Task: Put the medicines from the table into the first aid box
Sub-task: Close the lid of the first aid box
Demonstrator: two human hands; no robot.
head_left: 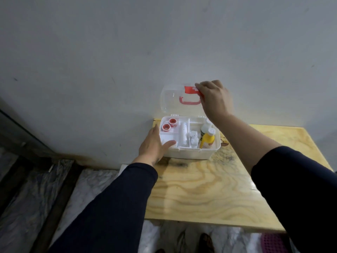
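Note:
The white first aid box (189, 153) stands open at the far left corner of the wooden table (209, 194), against the wall. Its clear lid (171, 99), with a red handle and red latch, is raised upright. My right hand (213, 97) grips the lid's top edge at the red latch. My left hand (155, 145) rests flat on the box's left front corner, thumb over the rim. Inside lie two red tape rolls (169, 124), white gauze rolls (184, 134), small white items (193, 138), a yellow bottle (207, 139) and a white bottle (206, 127).
The grey wall (127, 61) stands right behind the box. The table's bare wood stretches toward me and to the right. Left of the table is marbled floor with dark strips (36, 189). My feet (204, 241) and a pink mat (273, 243) show below the front edge.

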